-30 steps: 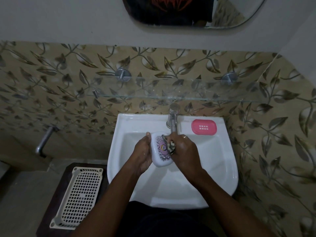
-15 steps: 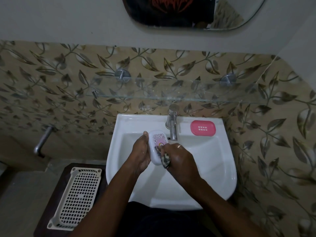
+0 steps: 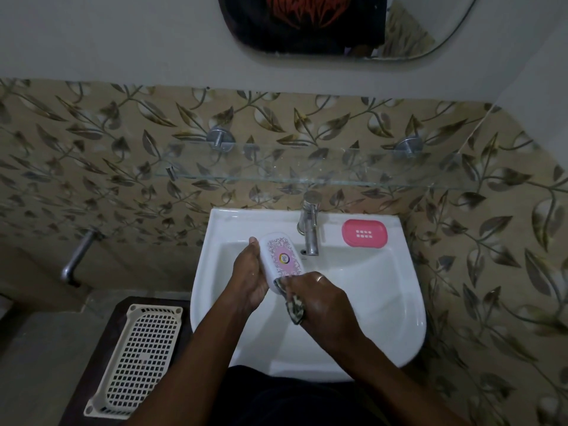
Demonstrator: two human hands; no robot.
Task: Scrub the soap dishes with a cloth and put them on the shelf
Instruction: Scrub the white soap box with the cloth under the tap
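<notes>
Both forearms are bare, rise from the lower edge and converge. The left hand (image 3: 250, 279) grips the white soap dish (image 3: 281, 256) from its left side, thumb extended along the edge, fingers hidden behind. The right hand (image 3: 321, 302) is knuckles-up, fingers curled round a bunched cloth (image 3: 294, 307) pressed to the dish's near end. One right finger bears a ring.

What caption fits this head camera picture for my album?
Left hand holds a white soap dish over the sink; right hand presses a cloth on it.

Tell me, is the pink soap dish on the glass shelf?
No, the pink soap dish rests on the sink rim beside the tap, below the glass shelf.
</notes>
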